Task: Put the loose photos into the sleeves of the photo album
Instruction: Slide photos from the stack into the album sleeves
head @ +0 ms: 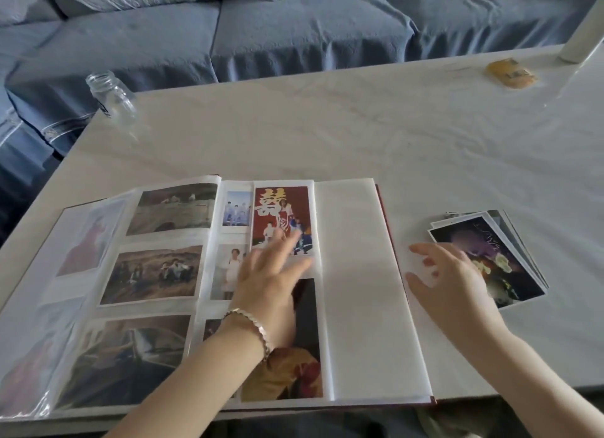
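Photo album (354, 274) open on table (327, 127). Left hand (268, 274), fingers straight, lies on the sleeved red photo (281, 209). Right hand (454, 274), fingers spread, holding nothing, over the left edge of the loose photos (513, 271) beside the album.

The pale, marbled table (327, 127) carries an open album (359, 274) lying flat along its near edge. A fanned stack of photos (516, 274) lies just beside the album, toward the right edge. A clear jar (112, 94) stands at the far left corner, and a small yellow packet (510, 73) lies near the far right corner.
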{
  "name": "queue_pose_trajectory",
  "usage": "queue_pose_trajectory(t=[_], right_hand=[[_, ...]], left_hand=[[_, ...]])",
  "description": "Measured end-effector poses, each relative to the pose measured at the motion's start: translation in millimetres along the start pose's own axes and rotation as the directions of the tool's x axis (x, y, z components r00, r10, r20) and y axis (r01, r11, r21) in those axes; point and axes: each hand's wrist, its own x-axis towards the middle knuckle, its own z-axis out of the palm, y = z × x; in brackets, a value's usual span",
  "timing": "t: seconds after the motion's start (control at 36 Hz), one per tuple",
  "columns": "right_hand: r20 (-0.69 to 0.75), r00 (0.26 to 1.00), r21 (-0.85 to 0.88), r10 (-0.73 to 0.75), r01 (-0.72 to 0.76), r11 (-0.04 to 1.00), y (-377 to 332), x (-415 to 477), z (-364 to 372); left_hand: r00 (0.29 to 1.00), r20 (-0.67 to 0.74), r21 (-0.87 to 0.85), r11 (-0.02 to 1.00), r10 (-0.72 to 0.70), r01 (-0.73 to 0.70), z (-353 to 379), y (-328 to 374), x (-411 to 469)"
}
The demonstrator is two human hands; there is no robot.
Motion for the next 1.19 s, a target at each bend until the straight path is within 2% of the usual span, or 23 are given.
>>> queue_pose_trajectory(t=[0.03,0.06,0.14,0.22,0.31,0.36,0.5,0.58,0.72,0.81,0.83,0.89,0.94,0.97,1.03,1.06,1.08,1.14,1.19], right_hand=[[-0.021,1.0,-0.057,-0.001,-0.001,0.998,3,2,-4],[-0.031,0.999,-0.108,0.011,-0.014,0.994,6,4,-8],[-0.026,0.998,-0.229,0.052,-0.057,0.972,19,14,-18],[0.052,0.978,-0.38,0.204,-0.169,0.909,33,23,-22],[0.084,0.967,-0.427,0.239,-0.181,0.886,42,25,-24],[0.078,0.976,-0.433,0.204,-0.151,0.889,44,26,-27],[0.058,0.987,-0.421,0.147,-0.109,0.9,46,27,-32],[0.061,0.992,-0.471,0.111,-0.07,0.879,45,26,-34],[-0.021,1.0,-0.475,0.0,-0.01,0.88,39,24,-42],[-0.105,0.989,-0.369,-0.1,0.054,0.928,26,21,-46],[-0.153,0.976,-0.32,-0.154,0.098,0.942,19,18,-46],[-0.3,0.902,-0.264,-0.309,0.233,0.936,3,13,-45],[-0.343,0.835,-0.246,-0.431,0.363,0.898,-13,8,-40],[-0.349,0.812,-0.227,-0.469,0.412,0.882,-21,6,-35],[-0.341,0.773,-0.173,-0.534,0.507,0.844,-34,3,-23],[-0.319,0.76,-0.144,-0.567,0.552,0.821,-39,1,-16],[-0.293,0.744,-0.115,-0.6,0.596,0.795,-43,-2,-8],[-0.227,0.724,-0.025,-0.652,0.665,0.747,-48,-6,6],[-0.174,0.736,0.07,-0.654,0.671,0.738,-50,-8,15]], left_hand=[[0.99,0.132,0.015,0.999,0.046,-0.048,-5,7,3],[0.979,0.19,-0.002,0.997,0.078,-0.079,-5,13,7],[0.967,0.249,-0.025,0.999,0.043,-0.038,3,15,13],[0.95,0.313,0.013,1.0,-0.021,0.018,4,19,22],[0.961,0.27,0.053,0.998,-0.051,0.038,4,19,25],[0.973,0.225,0.031,0.999,-0.049,0.044,6,17,25],[0.965,0.246,0.071,0.992,0.088,-0.108,0,11,24],[0.974,0.184,0.019,0.99,0.135,-0.141,3,1,19],[0.992,0.069,-0.016,0.994,0.11,-0.109,2,-7,17],[0.997,0.075,-0.102,0.995,0.027,-0.019,-4,2,21],[0.996,0.084,-0.142,0.99,0.006,0.006,-4,3,22],[0.993,0.117,-0.276,0.959,-0.034,0.065,-6,8,25],[0.982,0.169,-0.485,0.86,-0.085,0.159,-9,15,26],[0.975,0.196,-0.609,0.766,-0.105,0.205,-12,20,26],[0.961,0.257,-0.834,0.479,-0.104,0.275,-17,30,23],[0.954,0.286,-0.899,0.32,-0.09,0.3,-20,34,23],[0.949,0.306,-0.926,0.205,-0.079,0.316,-21,36,22],[0.95,0.297,-0.946,0.107,-0.091,0.306,-25,43,20],[0.933,0.301,-0.949,0.028,-0.198,0.313,-27,45,18]])
